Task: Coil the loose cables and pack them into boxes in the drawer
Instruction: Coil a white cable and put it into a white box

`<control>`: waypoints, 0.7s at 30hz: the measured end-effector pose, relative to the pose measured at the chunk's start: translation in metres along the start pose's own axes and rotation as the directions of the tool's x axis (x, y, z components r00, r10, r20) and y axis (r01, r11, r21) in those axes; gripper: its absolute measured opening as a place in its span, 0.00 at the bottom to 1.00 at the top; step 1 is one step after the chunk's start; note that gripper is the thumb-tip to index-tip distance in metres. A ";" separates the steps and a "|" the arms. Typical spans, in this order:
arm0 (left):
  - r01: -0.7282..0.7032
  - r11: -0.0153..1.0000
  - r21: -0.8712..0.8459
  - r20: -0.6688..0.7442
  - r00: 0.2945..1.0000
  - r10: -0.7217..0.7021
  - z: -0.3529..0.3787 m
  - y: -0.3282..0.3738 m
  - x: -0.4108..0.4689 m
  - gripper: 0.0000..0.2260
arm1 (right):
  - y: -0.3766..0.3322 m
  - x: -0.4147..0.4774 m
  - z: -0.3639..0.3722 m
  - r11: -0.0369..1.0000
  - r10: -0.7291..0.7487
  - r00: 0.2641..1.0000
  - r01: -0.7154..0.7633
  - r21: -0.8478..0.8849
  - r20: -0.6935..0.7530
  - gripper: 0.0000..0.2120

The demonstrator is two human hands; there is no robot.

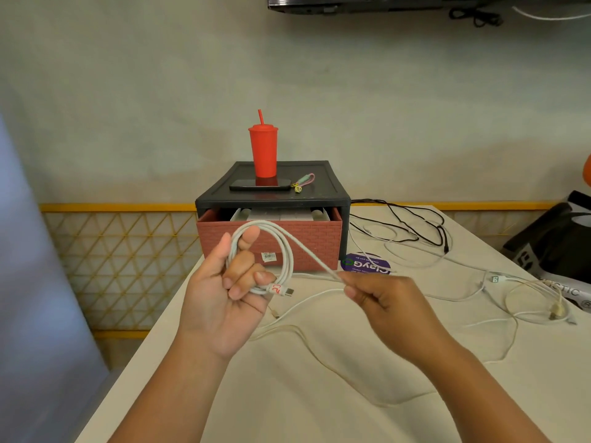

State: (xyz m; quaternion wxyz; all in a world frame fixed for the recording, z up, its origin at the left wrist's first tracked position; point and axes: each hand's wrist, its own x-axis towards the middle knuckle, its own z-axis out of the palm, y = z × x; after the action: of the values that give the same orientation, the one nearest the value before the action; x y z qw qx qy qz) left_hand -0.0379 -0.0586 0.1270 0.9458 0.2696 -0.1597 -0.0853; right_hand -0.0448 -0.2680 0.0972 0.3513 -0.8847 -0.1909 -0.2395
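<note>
I see a white table with a small drawer unit at its far edge. On the unit's black top stand a red cup with a straw, a dark phone lying flat just in front of the cup, and a small pink strap to the right of the phone. The brick-patterned drawer is pulled partly out, and white boxes show inside it. Right of the drawer lies a purple disc with printed lettering. Beyond it a black cable sprawls in loose loops, and several thin white cables lie tangled across the right side of the table, one trailing back toward me under my hands. A dark box sits at the table's right edge.

My left hand is raised in front of the drawer, fingers curled around a white cable wound into a rough upright loop, thumb up through the loop. The cable's plug sticks out at the bottom of the coil, pointing right. From the top of the loop a straight run slants down and right to my right hand, which pinches it between thumb and forefinger. The coil partly hides the drawer front.
</note>
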 end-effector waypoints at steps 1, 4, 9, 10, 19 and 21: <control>-0.020 1.000 0.002 -0.027 0.999 0.020 0.001 -0.001 0.001 0.11 | -0.004 -0.003 0.006 1.000 -0.013 0.999 0.014 -0.020 0.048 0.14; -0.070 0.996 0.056 -0.090 0.993 0.075 0.005 -0.002 0.001 0.16 | -0.021 -0.011 0.019 0.998 -0.057 0.984 0.063 -0.031 0.169 0.15; -0.127 0.960 0.248 -0.048 0.989 0.143 0.008 -0.007 -0.002 0.16 | -0.038 -0.015 0.016 0.988 -0.082 0.965 0.111 -0.105 0.249 0.14; -0.131 0.955 0.267 -0.032 0.989 0.145 0.007 -0.008 -0.002 0.16 | -0.040 -0.015 0.014 0.986 -0.077 0.963 0.113 -0.125 0.259 0.13; -0.061 0.640 0.766 0.073 0.997 0.008 0.001 -0.024 -0.004 0.10 | -0.062 -0.017 -0.002 0.943 -0.084 0.919 0.198 -0.267 0.385 0.08; -0.062 0.450 0.891 0.117 0.989 -0.095 -0.003 -0.026 -0.006 0.04 | -0.064 -0.014 -0.010 0.929 -0.120 0.918 0.238 -0.284 0.377 0.09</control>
State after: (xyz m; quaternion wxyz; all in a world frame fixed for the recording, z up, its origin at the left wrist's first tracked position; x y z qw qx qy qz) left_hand -0.0446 -0.0776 0.1092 0.6482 0.7197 -0.2482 -0.0181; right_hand -0.0917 -0.2340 0.1294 0.1375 -0.9372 -0.2901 -0.1363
